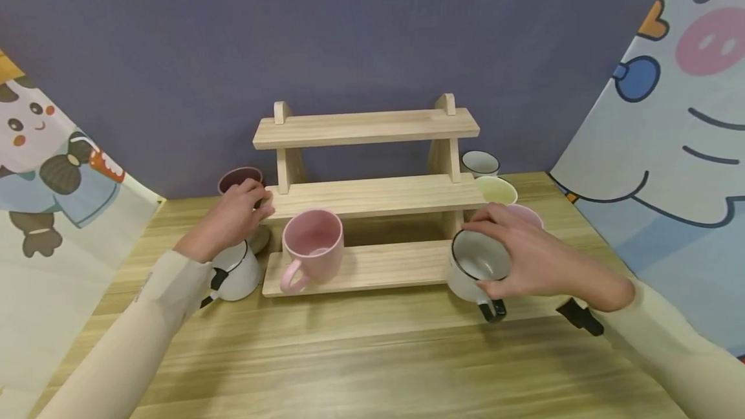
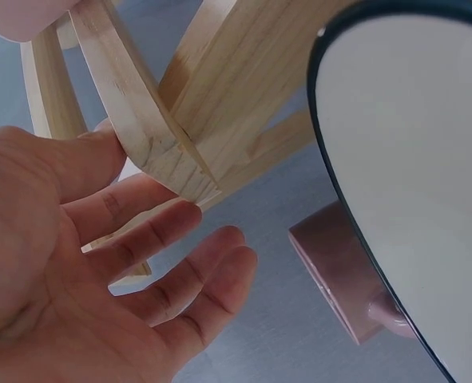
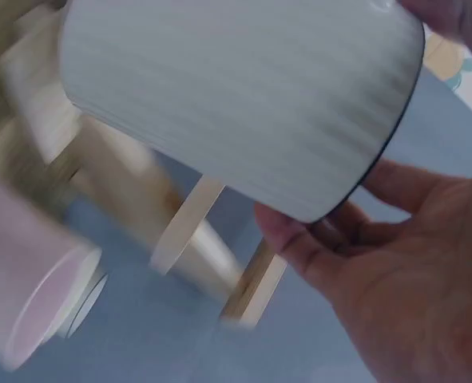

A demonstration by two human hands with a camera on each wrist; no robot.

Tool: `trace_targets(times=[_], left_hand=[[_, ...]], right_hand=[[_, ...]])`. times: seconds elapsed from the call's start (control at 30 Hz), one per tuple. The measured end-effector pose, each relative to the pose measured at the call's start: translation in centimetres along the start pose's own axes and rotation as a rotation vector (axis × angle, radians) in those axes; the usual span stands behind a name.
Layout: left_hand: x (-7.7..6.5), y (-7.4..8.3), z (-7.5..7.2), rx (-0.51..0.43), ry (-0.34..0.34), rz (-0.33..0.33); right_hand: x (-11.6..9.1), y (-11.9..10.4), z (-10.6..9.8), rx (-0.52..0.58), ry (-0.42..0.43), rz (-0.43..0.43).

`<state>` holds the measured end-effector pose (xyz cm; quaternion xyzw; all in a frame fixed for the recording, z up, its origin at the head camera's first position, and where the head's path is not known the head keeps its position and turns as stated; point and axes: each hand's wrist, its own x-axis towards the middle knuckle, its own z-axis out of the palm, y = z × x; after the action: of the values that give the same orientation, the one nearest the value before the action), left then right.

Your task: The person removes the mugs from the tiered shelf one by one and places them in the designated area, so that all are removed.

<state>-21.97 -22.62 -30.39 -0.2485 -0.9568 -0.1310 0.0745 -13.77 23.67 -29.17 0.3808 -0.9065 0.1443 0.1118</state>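
Note:
My left hand (image 1: 229,218) is at the left end of the middle board of a three-tier wooden shelf (image 1: 372,196). In the left wrist view its thumb and index finger (image 2: 112,209) pinch the board's end, while the other fingers are loosely bent. My right hand (image 1: 532,254) grips a white mug (image 1: 464,280) with a dark rim by its rim and side. That mug is at the right end of the lowest board, its black-ended handle towards me. A pink mug (image 1: 326,262) stands at the left of the lowest board, handle facing front.
Left of the shelf are a dark pink mug (image 1: 231,178) and a white mug (image 1: 243,280), partly behind my arm. At the right stand a white mug (image 1: 480,162), a yellow mug (image 1: 497,191) and a pink mug (image 1: 528,214) half hidden by my hand. Behind hangs a grey-blue cloth (image 1: 361,31).

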Motion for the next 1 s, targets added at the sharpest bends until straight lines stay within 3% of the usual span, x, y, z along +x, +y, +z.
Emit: trace_targets(times=[0.23,0.4,0.67,1.0], left_hand=[[0.0,-0.1,0.1,0.007,0.026,0.025],[-0.1,-0.2,0.0,0.006,0.025,0.015],[-0.1,0.0,0.0,0.006,0.01,-0.002],[0.1,-0.1,0.1,0.002,-0.007,-0.009]], right_hand=[[-5.2,2.0,-1.4,-0.041,-0.016,0.038],[-7.2,3.6,-0.9,-0.062,-0.042,0.041],[-8.6,5.6,0.4,-0.01,-0.058,0.087],[-9.0,6.8,1.0,0.002,-0.066,0.081]])
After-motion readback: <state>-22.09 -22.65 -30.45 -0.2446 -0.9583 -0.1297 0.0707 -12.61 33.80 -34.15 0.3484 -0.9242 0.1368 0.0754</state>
